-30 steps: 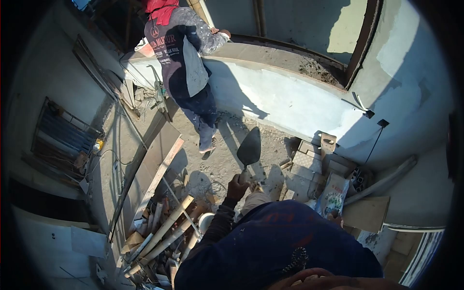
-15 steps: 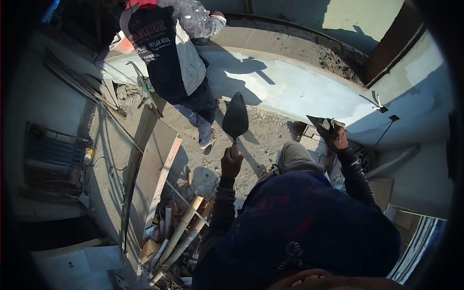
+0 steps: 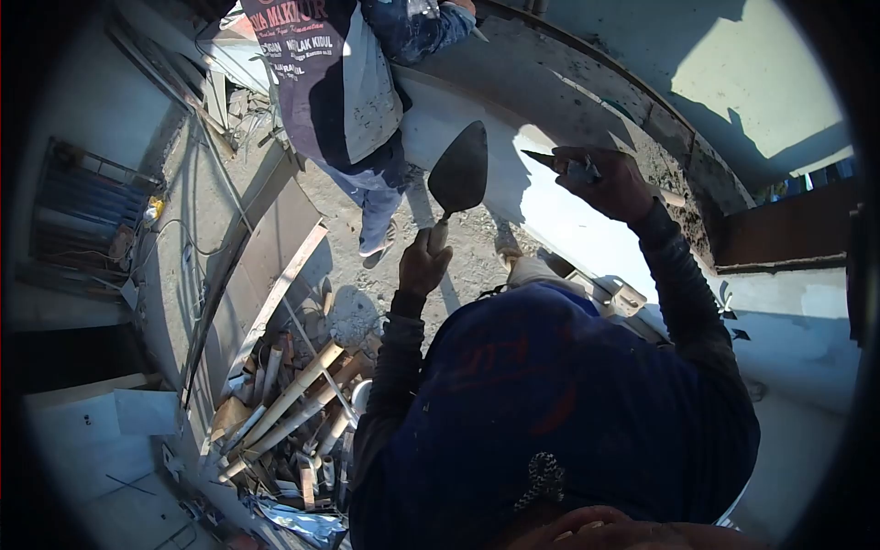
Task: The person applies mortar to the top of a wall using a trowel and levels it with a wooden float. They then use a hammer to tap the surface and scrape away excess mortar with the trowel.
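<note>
My left hand [image 3: 425,262] is wrapped round the handle of a trowel [image 3: 461,170], whose broad dark blade points away from me with its flat face up. My right hand [image 3: 616,188], raised over the low white wall, is closed on a dark pointed tool [image 3: 541,159] that juts out to the left. Its full shape is hidden by the fingers, and a greyish lump shows beside them. The two tools are apart, and neither visibly touches the wall [image 3: 541,215].
A co-worker [image 3: 339,101] stands at the wall, ahead and left. A long board [image 3: 261,247] leans at the left. Below it lies a heap of bamboo and wood scraps [image 3: 298,412]. Rough ground [image 3: 353,243] stretches between. A brown panel [image 3: 779,229] is at the right.
My right hand has risen from beside my knee to over the wall. The trowel in my left hand has moved slightly up and away. The view has turned, and the co-worker appears higher.
</note>
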`<state>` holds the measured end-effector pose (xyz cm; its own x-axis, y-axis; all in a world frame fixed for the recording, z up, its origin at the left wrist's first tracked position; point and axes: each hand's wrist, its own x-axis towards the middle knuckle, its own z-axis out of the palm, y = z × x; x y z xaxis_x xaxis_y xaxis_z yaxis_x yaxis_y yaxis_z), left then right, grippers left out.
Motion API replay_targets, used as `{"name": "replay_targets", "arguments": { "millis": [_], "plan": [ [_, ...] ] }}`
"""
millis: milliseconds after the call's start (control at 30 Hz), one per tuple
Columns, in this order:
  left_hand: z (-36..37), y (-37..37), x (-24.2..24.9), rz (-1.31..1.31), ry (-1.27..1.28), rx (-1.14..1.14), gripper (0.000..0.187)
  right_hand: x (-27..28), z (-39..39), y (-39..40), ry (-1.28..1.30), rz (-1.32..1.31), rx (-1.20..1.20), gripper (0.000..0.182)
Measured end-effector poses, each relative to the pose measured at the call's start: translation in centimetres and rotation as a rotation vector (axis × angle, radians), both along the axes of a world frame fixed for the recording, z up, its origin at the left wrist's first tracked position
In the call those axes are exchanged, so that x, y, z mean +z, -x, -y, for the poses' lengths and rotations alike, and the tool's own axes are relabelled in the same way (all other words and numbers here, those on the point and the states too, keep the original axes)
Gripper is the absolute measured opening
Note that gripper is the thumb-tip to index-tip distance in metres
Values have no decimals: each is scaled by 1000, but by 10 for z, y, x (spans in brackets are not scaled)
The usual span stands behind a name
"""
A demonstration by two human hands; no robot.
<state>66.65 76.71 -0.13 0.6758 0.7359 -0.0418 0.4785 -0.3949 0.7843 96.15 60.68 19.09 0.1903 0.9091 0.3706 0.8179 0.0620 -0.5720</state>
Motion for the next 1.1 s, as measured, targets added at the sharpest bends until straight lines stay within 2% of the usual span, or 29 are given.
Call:
{"name": "replay_targets", "arguments": {
  "millis": [100, 200, 367, 433, 533, 633, 867, 933, 1100],
  "plan": [
    [-7, -55, 16, -22, 12, 39, 47, -6, -34, -53, 35, 114, 161, 40],
    [-16, -109, 26, -48, 22, 9, 45, 1, -57, -92, 179, 237, 276, 44],
    [-37, -163, 47, -165, 35, -65, 41, 0, -88, -142, 138, 232, 435, 42],
    [-42, -172, 44, -180, 58, -69, 42, -4, -96, -154, 133, 333, 469, 42],
    [-52, -182, 41, -280, 85, -90, 43, -16, -104, -164, 62, 333, 522, 40],
    [-58, -189, 40, -330, 105, -108, 43, -31, -109, -168, 115, 392, 553, 39],
    [-67, -209, 25, -448, 38, -61, 40, -37, -123, -178, 117, 466, 641, 37],
    [-68, -209, 32, -473, 55, -63, 36, -37, -127, -175, 242, 544, 631, 36],
    [-66, -208, 40, -509, 72, -51, 32, -34, -147, -166, 332, 492, 579, 34]
  ]
}}
